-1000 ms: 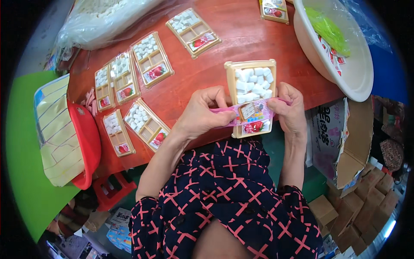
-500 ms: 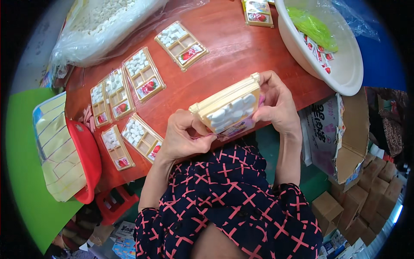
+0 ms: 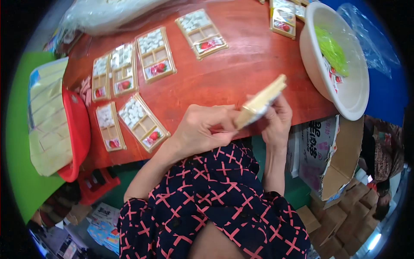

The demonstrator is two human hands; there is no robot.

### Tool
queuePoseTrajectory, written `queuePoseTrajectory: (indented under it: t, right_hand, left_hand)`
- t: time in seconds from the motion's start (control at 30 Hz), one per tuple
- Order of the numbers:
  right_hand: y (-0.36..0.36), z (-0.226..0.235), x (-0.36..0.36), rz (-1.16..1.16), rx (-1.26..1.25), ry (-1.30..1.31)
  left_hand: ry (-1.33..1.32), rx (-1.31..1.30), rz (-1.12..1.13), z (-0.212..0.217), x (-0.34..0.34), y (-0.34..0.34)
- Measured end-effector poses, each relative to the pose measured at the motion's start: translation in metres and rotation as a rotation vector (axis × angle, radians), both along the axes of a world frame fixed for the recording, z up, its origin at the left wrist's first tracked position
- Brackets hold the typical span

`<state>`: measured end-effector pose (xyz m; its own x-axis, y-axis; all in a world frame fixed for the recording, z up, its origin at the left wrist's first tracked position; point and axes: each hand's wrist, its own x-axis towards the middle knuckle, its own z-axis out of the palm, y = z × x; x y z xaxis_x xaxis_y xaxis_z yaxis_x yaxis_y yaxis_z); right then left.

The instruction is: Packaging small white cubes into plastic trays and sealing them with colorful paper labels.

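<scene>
I hold a cream-coloured compartment tray [image 3: 261,101] tilted on edge over the near edge of the red-brown table [image 3: 233,73], so only its rim and underside show. My left hand [image 3: 202,129] pinches its near end. My right hand [image 3: 276,121] grips it from below and behind, fingers wrapped around the clear wrapping. Several like trays with white pieces and a red label lie flat on the table, such as the nearest tray [image 3: 143,122] to the left of my left hand.
A white basin [image 3: 345,82] holding green pieces stands at the right. A red basin [image 3: 77,129] with a stack of yellow sheets [image 3: 47,116] sits at the left edge. An open cardboard box [image 3: 336,159] is below the table on the right.
The tray lay face up in my hands with its white pieces showing; I have turned it up on edge and lifted it slightly to the right.
</scene>
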<state>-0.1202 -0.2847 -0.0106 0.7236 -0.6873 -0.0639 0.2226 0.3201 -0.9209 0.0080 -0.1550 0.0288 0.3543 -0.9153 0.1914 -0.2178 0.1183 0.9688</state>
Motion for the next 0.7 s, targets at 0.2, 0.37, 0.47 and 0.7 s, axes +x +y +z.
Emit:
queuePoseTrajectory:
  t: [0.2,0.37,0.47,0.7]
  right_hand:
    - [-0.012,-0.023,0.014,0.258,0.271,-0.520]
    - [-0.009,-0.022,0.017,0.370,0.404,-0.644]
    - [-0.001,-0.016,0.017,0.379,0.451,-0.644]
    - [0.012,-0.017,0.021,0.333,0.426,-0.559]
  left_hand:
    - [-0.252,-0.051,0.074,0.023,-0.013,0.004]
    - [0.047,0.052,0.033,0.033,-0.014,-0.004]
    - [0.522,0.211,0.032,0.024,-0.010,-0.009]
    - [0.409,0.176,0.100,0.001,-0.021,-0.013]
